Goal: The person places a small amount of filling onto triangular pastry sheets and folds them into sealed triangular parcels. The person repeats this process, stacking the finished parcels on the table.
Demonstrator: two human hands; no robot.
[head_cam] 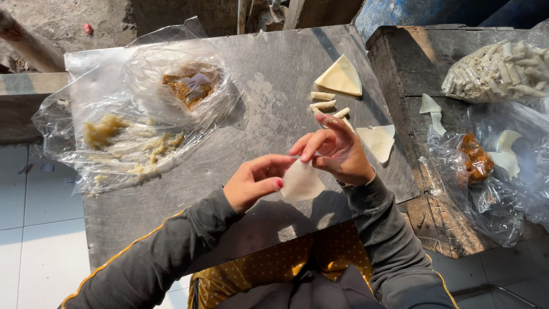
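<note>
I am watching both hands working just above the near edge of the grey metal table [269, 86]. The left hand [251, 183] is curling half shut, thumb and forefinger pinching the left edge of a thin, pale, floppy pastry sheet [301, 182]. The right hand [337, 151] is gripping the sheet's upper right edge with thumb and middle finger while its other fingers are fanning loosely apart. The sheet is hanging between them, soft and slightly translucent, with a rounded lower edge. At twelve o'clock from the hands, three small rolled pastries [326, 104] are lying on the metal, and a stack of triangular wrappers [341, 76] is sitting just beyond them. At three o'clock, another loose wrapper pile [378, 140] is resting near the table's edge. At ten o'clock, crinkled clear plastic [137, 120] is spreading out, holding lumpy yellowish mash and brown crumbly filling. Far at two o'clock, a clear bag of finished rolls [497, 71] is sitting on a rough wooden block [412, 63].
</note>
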